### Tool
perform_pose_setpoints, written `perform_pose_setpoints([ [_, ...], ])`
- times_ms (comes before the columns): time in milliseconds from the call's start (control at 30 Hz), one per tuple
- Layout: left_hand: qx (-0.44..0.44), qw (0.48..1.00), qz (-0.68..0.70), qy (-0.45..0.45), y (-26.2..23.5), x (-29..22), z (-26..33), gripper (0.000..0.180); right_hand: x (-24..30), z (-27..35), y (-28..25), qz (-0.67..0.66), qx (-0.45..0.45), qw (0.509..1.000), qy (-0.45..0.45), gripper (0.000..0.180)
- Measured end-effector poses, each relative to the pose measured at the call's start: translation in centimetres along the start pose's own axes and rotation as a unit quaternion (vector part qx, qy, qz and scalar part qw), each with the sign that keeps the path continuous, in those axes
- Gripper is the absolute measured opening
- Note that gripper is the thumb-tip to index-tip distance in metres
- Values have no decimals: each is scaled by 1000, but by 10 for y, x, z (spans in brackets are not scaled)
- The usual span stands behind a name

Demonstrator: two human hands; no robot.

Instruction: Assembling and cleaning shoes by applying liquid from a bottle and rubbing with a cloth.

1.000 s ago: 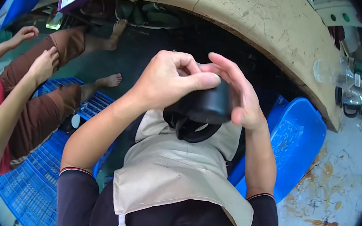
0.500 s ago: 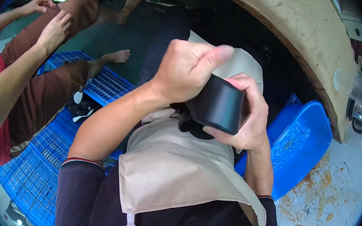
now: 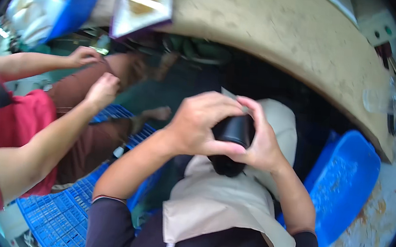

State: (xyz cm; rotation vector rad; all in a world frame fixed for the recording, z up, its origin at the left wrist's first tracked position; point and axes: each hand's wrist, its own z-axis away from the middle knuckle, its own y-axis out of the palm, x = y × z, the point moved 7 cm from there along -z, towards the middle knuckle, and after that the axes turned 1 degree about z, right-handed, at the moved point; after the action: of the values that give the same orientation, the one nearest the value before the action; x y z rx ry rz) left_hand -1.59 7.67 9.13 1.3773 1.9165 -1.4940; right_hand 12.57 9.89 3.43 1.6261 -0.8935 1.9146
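Observation:
A black cylindrical object [image 3: 232, 136] is clasped between both my hands above my lap. My left hand [image 3: 197, 126] wraps over its left side with the thumb under it. Around its right side curls my right hand [image 3: 261, 142], fingers over the top. A beige apron [image 3: 219, 200] covers my lap below them. Most of the black object is hidden by my fingers.
A person in a red shirt [image 3: 2, 122] sits at my left with both hands [image 3: 101, 89] raised over brown trousers. Blue plastic crates [image 3: 66, 206] lie on the floor at left. A blue tub [image 3: 346, 180] stands at right. A curved worn table edge [image 3: 288, 46] runs above.
The view has tilted upward and my hands have closed more tightly over the black object, which now shows less. The neighbour's hands have shifted slightly.

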Motion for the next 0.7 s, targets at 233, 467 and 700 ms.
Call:
perform_pose_setpoints([
  [233, 4, 968, 52, -245, -92, -50, -2, 81, 37, 19, 11, -336, 31, 940, 45, 117],
  [467, -282, 911, 130, -271, -115, -70, 54, 55, 70, 0, -18, -494, -82, 852, -152, 94],
  [700, -231, 901, 237, -282, -6, 18, 109, 57, 7, -36, -6, -141, -53, 988, -30, 54],
])
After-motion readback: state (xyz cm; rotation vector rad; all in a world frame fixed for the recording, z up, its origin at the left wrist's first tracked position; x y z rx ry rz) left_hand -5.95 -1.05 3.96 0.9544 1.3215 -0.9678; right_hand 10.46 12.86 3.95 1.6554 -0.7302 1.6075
